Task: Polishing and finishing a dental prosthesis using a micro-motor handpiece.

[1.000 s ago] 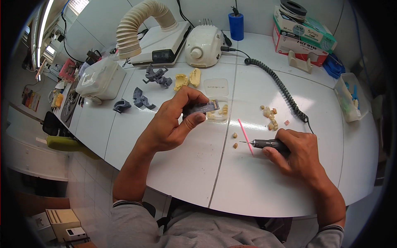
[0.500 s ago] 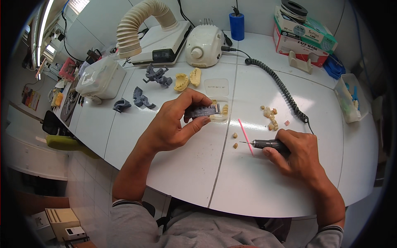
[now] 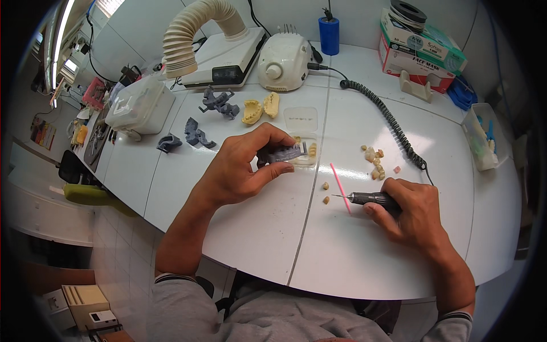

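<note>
Between the thumb and fingers of my left hand (image 3: 242, 162) is a grey dental model (image 3: 285, 153), its row of teeth partly showing. My right hand (image 3: 407, 214) is closed around a black dental handpiece (image 3: 373, 199) whose thin bur points left. The bur's tip is over the white table near a pink stick (image 3: 341, 189) and two small tooth-coloured pieces (image 3: 326, 200). Behind the held model lies a small clear plastic case (image 3: 307, 162) with yellowish tooth pieces in it. Several loose tooth-coloured pieces (image 3: 377, 162) form a cluster beyond my right hand.
Grey model parts (image 3: 198, 134) and yellow dental casts (image 3: 252, 112) lie toward the back left. A white control unit (image 3: 282, 62) feeds the coiled cord (image 3: 393, 122). Beside it stands a dust extractor (image 3: 228, 62) with a ribbed hose. Stacked boxes (image 3: 419, 54) stand at back right.
My left hand has tilted the grey model slightly, so its tooth row shows a little differently. The right hand and handpiece stay almost in place.
</note>
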